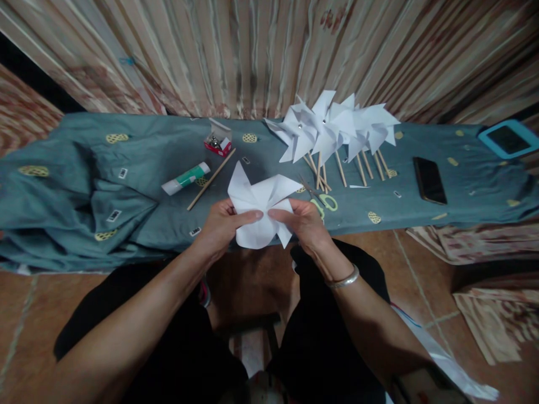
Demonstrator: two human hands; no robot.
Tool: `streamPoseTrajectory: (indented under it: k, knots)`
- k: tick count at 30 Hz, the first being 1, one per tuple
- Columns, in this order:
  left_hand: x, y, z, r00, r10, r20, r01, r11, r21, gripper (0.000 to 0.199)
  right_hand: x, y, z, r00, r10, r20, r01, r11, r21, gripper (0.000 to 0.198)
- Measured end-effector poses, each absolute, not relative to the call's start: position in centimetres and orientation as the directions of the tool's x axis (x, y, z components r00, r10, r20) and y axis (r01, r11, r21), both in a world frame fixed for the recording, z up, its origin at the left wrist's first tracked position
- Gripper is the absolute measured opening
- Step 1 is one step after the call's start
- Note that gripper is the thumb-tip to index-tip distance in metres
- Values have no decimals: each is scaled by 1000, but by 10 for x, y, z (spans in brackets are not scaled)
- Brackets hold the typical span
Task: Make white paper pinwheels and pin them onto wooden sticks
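Observation:
A white paper pinwheel (256, 196) is held between both hands, over the near edge of the cloth-covered table. My left hand (223, 224) grips its left side, thumb pressed near the centre. From the right, my right hand (307, 223) pinches it the same way, thumb also by the middle. Most of the other fingers are hidden behind the paper. No stick shows on this pinwheel. Just left of it lies a thin wooden stick (211, 179). Scissors with light green handles (328, 202) lie beyond my right hand.
Several finished pinwheels on sticks (332, 126) lie overlapping at the back right. A glue stick (186, 178) and an open small box of metal pins (219, 137) are at left. Rightward are a black phone (429, 179) and a blue-framed tablet (509, 138). Pleated curtains (252, 56) hang behind.

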State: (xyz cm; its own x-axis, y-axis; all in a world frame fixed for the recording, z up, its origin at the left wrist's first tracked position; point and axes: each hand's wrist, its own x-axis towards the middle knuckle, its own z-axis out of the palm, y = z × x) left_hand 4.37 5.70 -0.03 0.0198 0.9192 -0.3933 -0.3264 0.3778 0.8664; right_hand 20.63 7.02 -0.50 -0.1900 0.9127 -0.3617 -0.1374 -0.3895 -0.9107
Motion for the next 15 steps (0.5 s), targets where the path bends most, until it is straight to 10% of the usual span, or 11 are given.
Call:
streamPoseTrajectory:
  k: [15]
  knots:
    - [46,55,-2,-14,921,-389,-354,360,863,34,204,67,-6,-211,933,-293,-123,-322,-939,29]
